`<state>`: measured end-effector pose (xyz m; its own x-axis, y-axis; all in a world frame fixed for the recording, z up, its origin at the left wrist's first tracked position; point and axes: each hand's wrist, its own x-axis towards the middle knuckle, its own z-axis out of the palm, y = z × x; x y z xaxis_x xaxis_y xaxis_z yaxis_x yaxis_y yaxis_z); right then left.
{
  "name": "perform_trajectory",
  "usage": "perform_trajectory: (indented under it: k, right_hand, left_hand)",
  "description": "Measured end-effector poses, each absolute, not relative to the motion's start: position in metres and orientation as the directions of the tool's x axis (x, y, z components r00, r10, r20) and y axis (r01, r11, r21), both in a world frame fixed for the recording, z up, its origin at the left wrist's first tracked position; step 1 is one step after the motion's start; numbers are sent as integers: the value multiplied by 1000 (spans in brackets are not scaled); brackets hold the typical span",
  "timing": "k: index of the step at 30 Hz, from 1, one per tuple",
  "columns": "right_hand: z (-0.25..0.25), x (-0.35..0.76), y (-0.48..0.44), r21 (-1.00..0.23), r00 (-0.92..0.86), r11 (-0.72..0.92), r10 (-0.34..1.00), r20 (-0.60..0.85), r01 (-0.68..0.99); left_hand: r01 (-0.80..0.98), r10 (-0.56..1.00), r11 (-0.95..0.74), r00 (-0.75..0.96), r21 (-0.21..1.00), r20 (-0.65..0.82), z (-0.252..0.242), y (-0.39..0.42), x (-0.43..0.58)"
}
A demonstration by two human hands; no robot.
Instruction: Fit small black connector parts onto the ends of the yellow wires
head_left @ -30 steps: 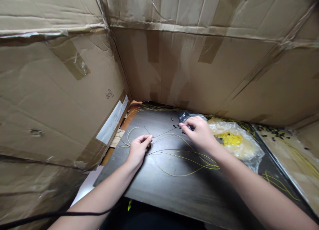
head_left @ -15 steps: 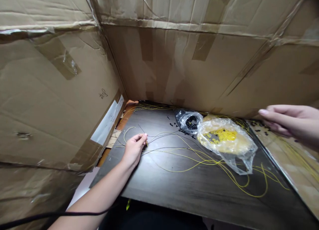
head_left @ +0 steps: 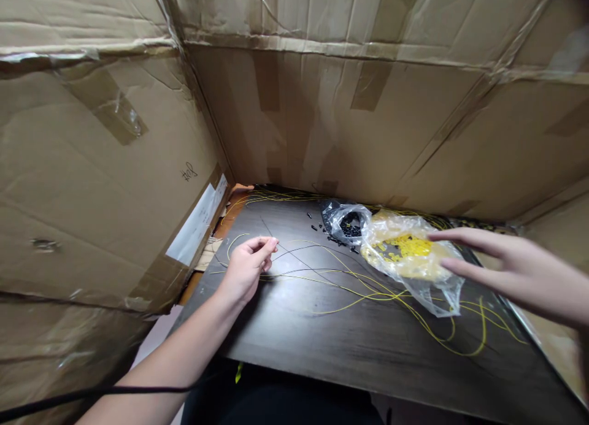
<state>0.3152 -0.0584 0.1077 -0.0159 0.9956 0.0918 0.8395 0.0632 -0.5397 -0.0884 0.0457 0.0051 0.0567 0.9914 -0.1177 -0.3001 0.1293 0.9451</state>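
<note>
My left hand [head_left: 246, 267] rests on the dark table [head_left: 322, 333] at its left side, thumb and fingers pinched on a thin wire. Thin yellow wires [head_left: 368, 293] lie in loose loops across the table's middle. My right hand [head_left: 510, 270] hovers at the right, fingers stretched out and apart, holding nothing, just over the clear plastic bag of yellow pieces [head_left: 409, 253]. Behind that bag sits a smaller clear bag of black pieces [head_left: 348, 222], with a few black pieces spilled beside it.
Taped cardboard walls [head_left: 322, 118] enclose the table on the left, back and right. A cardboard sheet [head_left: 547, 327] with wires and black bits lies at the right edge. A black cable [head_left: 92, 393] crosses my left forearm at the bottom left.
My right hand left the black-pieces bag, swung out to the right, and now comes back leftward over the yellow-pieces bag. My left hand has lifted slightly, keeping its pinch.
</note>
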Motion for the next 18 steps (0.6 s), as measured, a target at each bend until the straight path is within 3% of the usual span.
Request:
perform_trajectory:
  k: [4, 8, 12, 18]
  right_hand:
    - [79, 191, -29, -816, -267, 183, 963, 37, 549]
    - [50, 120, -11, -983, -481, 31, 875, -62, 183]
    - [44, 122, -7, -967, -526, -203, 812, -255, 155]
    - [62, 188, -35, -938, -429, -148, 859, -279, 315]
  left_hand:
    - [-221, 981, 57, 193, 974, -13, 33, 41, -70]
    - [-252, 970, -28, 226, 967, 87, 50, 47, -56]
    - [-472, 998, 32, 60, 881, -4, 58, 73, -54]
    - [-762, 969, 86, -86, 641, -232, 63, 117, -61]
